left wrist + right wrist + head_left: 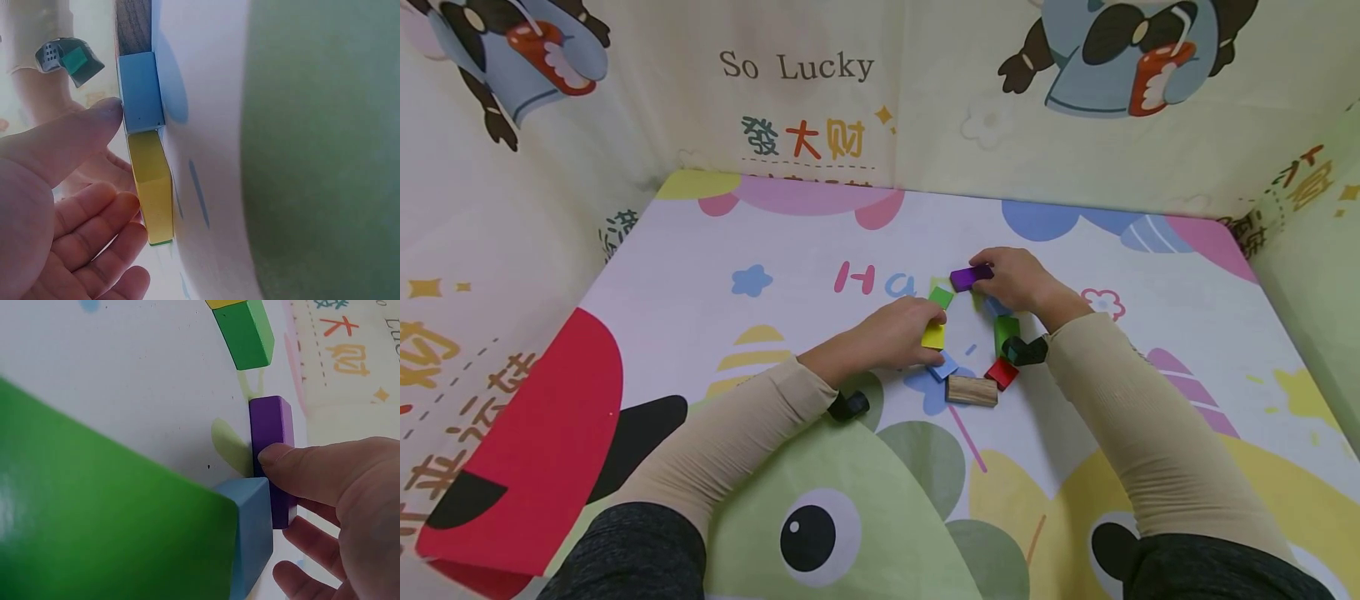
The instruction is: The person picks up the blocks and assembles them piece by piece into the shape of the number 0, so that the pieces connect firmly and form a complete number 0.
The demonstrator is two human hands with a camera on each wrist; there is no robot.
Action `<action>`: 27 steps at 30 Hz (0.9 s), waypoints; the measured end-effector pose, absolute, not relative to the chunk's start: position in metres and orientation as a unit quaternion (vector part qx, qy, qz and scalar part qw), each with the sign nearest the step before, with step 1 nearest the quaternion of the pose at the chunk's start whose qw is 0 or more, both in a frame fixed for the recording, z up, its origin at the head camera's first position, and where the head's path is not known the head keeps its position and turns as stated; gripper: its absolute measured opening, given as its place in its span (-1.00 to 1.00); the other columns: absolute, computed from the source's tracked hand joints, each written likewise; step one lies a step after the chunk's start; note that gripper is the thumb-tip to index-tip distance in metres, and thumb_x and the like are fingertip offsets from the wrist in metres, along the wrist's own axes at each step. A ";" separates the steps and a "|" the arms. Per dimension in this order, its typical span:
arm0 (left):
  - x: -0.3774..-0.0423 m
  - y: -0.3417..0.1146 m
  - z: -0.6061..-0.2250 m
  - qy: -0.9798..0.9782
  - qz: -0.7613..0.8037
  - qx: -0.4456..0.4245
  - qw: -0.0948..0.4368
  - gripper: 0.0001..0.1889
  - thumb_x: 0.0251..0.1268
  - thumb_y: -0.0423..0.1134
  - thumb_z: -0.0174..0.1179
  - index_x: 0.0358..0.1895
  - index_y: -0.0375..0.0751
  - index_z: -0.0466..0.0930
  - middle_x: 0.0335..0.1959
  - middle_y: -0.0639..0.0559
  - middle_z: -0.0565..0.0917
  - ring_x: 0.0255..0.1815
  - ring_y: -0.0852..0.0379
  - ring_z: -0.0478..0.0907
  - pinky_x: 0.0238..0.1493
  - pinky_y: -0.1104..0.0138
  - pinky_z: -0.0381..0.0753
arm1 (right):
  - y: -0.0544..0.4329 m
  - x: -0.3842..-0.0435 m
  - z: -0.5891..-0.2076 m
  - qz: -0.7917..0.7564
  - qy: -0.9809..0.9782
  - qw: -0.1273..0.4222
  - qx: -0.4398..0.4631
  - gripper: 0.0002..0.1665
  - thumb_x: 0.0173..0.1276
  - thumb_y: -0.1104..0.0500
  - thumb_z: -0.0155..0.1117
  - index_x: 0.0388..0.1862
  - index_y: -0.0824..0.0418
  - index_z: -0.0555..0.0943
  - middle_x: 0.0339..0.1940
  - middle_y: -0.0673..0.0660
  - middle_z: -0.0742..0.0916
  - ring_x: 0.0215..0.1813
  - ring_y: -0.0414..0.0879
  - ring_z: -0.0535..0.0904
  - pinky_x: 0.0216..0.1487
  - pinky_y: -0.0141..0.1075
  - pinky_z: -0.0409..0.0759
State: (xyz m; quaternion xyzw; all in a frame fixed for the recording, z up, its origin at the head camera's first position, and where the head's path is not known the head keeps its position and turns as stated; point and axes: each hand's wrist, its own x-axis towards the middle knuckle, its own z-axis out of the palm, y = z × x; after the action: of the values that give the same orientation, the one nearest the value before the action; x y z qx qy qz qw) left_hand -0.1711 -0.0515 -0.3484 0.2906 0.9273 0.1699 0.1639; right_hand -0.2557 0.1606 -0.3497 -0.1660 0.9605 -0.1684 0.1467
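My right hand (pixel 1018 282) pinches a purple block (pixel 269 422) at the far end of a ring of small blocks. In the right wrist view, the thumb lies on its inner face, and a light blue block (pixel 253 528) adjoins it. At the ring's left side, my left hand (pixel 887 333) has its fingers loosely bent. In the left wrist view, its thumb is right at a blue block (pixel 140 90), with fingertips beside a yellow block (pixel 153 187). A green block (pixel 245 334) adjoins the yellow one, with a gap between it and the purple block.
A wood-grain block (pixel 972 391) forms the near side of the ring. Beside it are a red block (pixel 1002 373) and another green block (pixel 1004 332). The ring lies on a cartoon-printed mat (pixel 820 250), with a printed curtain (pixel 940 100) behind.
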 end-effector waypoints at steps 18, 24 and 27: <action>-0.171 -0.051 -0.349 0.929 0.164 0.286 0.167 -0.39 0.26 0.01 0.39 0.29 -0.19 0.50 0.19 -0.02 0.57 0.17 0.04 0.42 0.22 0.29 0.44 | 0.160 -0.257 -0.351 -0.170 0.961 0.149 -0.157 -0.47 0.46 0.16 0.24 0.36 0.32 0.49 0.27 0.38 0.55 0.23 0.24 0.43 0.35 0.10 0.32; -0.172 -0.050 -0.349 0.929 0.160 0.287 0.169 -0.39 0.26 0.01 0.38 0.30 -0.19 0.49 0.20 -0.02 0.56 0.19 0.04 0.42 0.23 0.29 0.44 | 0.160 -0.257 -0.353 -0.163 0.962 0.138 -0.172 -0.44 0.45 0.13 0.26 0.34 0.35 0.49 0.32 0.41 0.49 0.31 0.29 0.39 0.37 0.12 0.29; -0.172 -0.050 -0.349 0.929 0.159 0.287 0.168 -0.39 0.26 0.01 0.38 0.30 -0.19 0.49 0.21 -0.02 0.56 0.19 0.04 0.42 0.24 0.28 0.44 | 0.160 -0.258 -0.353 -0.161 0.962 0.140 -0.170 -0.44 0.45 0.13 0.26 0.35 0.33 0.50 0.34 0.40 0.48 0.35 0.29 0.36 0.38 0.13 0.27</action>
State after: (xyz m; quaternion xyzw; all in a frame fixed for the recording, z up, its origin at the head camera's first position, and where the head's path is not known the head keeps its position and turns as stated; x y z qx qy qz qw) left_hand -0.1721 -0.0504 -0.3491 0.2874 0.9293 0.1592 0.1684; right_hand -0.2575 0.1603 -0.3533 -0.1704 0.9621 -0.1609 0.1397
